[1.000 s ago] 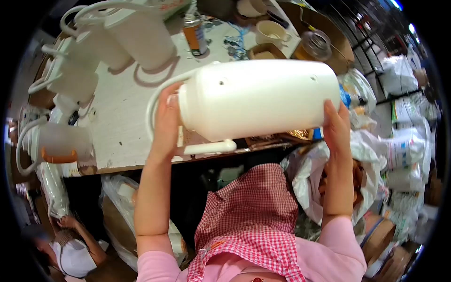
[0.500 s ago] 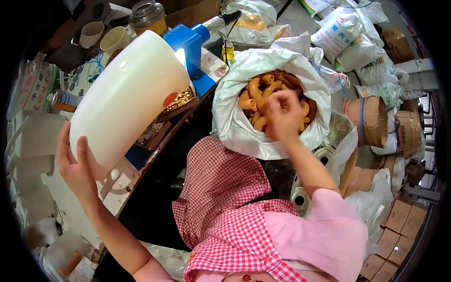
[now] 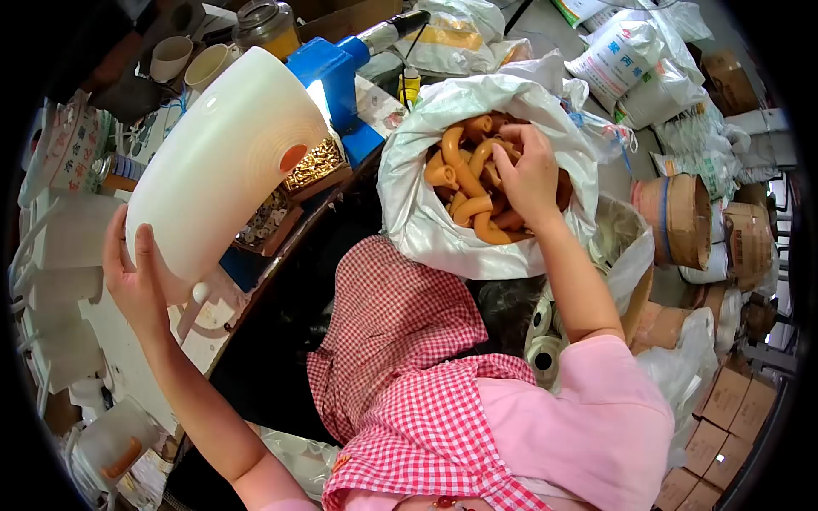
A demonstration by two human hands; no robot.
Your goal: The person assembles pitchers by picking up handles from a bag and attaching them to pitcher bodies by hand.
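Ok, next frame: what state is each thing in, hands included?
White container: tilted, held at its lower end
Left hand: closed on the container
Right hand: in the sack, grip unclear
Sack: open
Brown curved tubes: loose, jumbled in the sack
Box of gold pieces: open, filled
Stacked cartons: look shut
Jar: upright, lid unclear

"How is the apron (image 3: 400, 298) patterned?"

"It is checked in red and white; the shirt (image 3: 567, 413) is coloured plain pink."

"And the jug (image 3: 209, 166)?"

"White is seen, marked by an orange-red spot (image 3: 293, 157). The handles (image 3: 463, 173) are coloured orange-brown, the sack (image 3: 434, 243) white, the machine (image 3: 328, 81) blue."
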